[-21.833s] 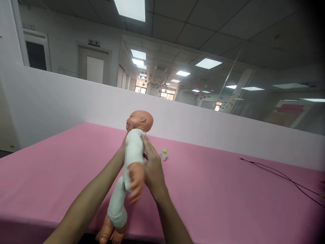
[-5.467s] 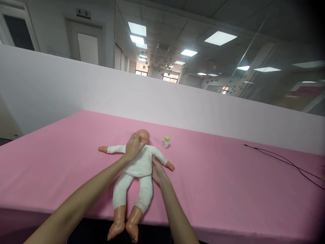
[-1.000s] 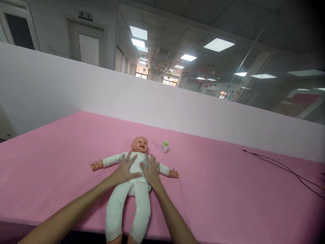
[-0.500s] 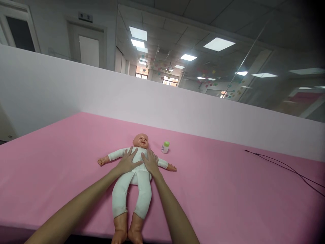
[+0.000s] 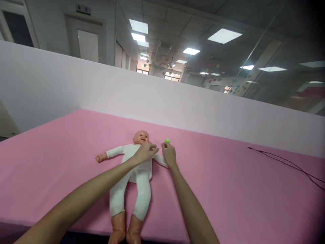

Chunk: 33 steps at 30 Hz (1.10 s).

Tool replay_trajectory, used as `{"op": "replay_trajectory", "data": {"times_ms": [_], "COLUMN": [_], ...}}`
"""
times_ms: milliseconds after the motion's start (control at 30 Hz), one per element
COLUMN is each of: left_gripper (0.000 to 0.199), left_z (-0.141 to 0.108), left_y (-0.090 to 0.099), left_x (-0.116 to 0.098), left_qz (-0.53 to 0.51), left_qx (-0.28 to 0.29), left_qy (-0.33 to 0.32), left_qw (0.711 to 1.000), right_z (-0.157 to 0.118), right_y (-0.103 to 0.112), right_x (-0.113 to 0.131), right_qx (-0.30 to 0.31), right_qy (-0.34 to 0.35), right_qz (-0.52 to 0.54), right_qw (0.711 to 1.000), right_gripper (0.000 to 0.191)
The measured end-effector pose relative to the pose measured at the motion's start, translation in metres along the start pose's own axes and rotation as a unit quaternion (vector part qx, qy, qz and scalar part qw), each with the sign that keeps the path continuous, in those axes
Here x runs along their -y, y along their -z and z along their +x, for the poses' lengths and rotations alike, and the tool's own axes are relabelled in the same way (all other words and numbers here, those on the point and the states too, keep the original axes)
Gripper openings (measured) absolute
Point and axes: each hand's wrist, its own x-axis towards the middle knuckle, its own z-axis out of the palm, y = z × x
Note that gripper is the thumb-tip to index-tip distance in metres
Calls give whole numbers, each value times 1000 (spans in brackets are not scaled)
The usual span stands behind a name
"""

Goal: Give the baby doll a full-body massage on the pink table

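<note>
A baby doll (image 5: 133,154) in a white cloth body lies on its back, head away from me and arms spread. My left hand (image 5: 146,152) is over the doll's chest and shoulder, fingers stretched to the right and slightly apart, holding nothing. Beside the doll's outstretched arm is my right hand (image 5: 169,154), its fingers curled together. Just beyond its knuckles shows the green cap of a small bottle (image 5: 167,140). The bottle's body is hidden behind that hand, and I cannot tell whether the fingers touch it. A small gap separates my two hands.
The doll lies on a pink-covered table (image 5: 223,183). A white low wall (image 5: 162,101) borders its far side, with glass above. A thin black cable (image 5: 281,162) runs across the right side of the table.
Both hands have left the doll's torso and moved right. The left went from lying flat to hovering near the doll's shoulder; the right now curls in front of the bottle.
</note>
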Motion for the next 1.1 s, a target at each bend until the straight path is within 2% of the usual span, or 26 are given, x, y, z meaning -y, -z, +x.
{"op": "replay_trajectory", "data": {"times_ms": [33,67,133,167,200,233,267,400,533,633,700,767,867,1000,1100], "left_gripper": [32,31,31,34,38,43,48,62,70,73,71,71,71,69,71], "left_z": [16,32,64,78,89,99,106,120,121,117,110,99,73,34,16], "left_y": [-11,-23,-44,-53,-61,-68,-73,-85,-89,-81,-68,-49,-17,16,30], "left_x": [0,2,9,15,20,25,29,40,42,36,29,18,0,-19,-26], "left_qz": [-132,-271,-496,-557,-593,-610,-616,-635,-642,-639,-633,-624,-602,-566,-526], "left_qx": [7,1,-28,-39,-48,-53,-54,-35,-17,-10,6,29,38,-13,-45], "left_qy": [33,83,191,227,249,259,259,247,247,257,258,229,129,21,-1], "left_qw": [991,959,847,798,764,747,742,731,725,725,730,746,787,824,849], "right_z": [6,12,20,23,26,29,32,38,41,43,41,35,17,-8,-17], "right_y": [5,9,14,14,14,13,11,2,3,11,15,14,3,-9,-8], "right_x": [-5,-9,-20,-25,-31,-36,-41,-55,-56,-50,-38,-18,29,97,126], "right_qx": [-10,-17,-30,-36,-38,-32,-18,44,52,64,48,17,-12,-21,-17], "right_qy": [-2,1,21,36,50,64,78,111,101,88,83,85,105,106,102], "right_qz": [-16,-27,-38,-40,-43,-46,-51,-64,-65,-72,-57,-3,148,287,310], "right_qw": [1000,1000,999,998,997,996,995,991,991,991,994,996,983,952,945], "right_gripper": [36,36,40,44,48,51,54,58,58,56,54,52,59,72,75]}}
